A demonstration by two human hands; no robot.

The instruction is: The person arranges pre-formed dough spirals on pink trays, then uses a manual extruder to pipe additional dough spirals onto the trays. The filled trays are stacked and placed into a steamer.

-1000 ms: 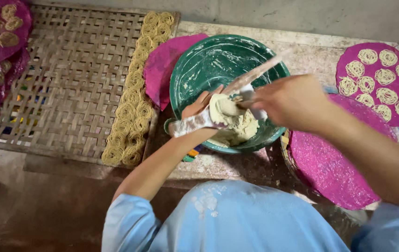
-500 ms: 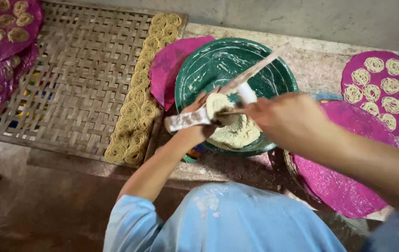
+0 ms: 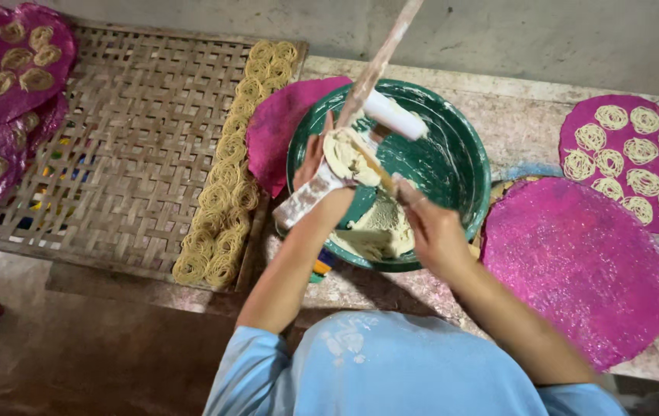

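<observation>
**Soft dough going into the press over the green bowl**

Rough stone desk (image 3: 514, 115) runs across my view, dusted with flour, with a grey wall behind it. Nearest me, my right hand (image 3: 431, 231) is pinched around a thin stick (image 3: 368, 163), its tip pushing into the dough. My left hand (image 3: 322, 181) is wrapped tight around the flour-caked press (image 3: 310, 196), which it holds tilted over the green bowl (image 3: 453, 166).

I judge the dough lump (image 3: 349, 154) at the press mouth to be soft, sticky and light; it would smear and tear if grabbed, so it is better moved with the stick. The press looks stiff but slippery with paste, best held round its barrel. More dough (image 3: 379, 231) lies in the bowl bottom. The press's long handle (image 3: 383, 54) rises towards the wall.

Beyond, a bare magenta mat (image 3: 576, 270) lies to the right, another (image 3: 637, 162) carries noodle coils, and a woven tray (image 3: 98, 154) holds a row of coils (image 3: 229, 169).

Against half a second ago, the handle has swung up much steeper, the left hand has lifted the press higher over the bowl, and the right hand has drawn back nearer me.
</observation>
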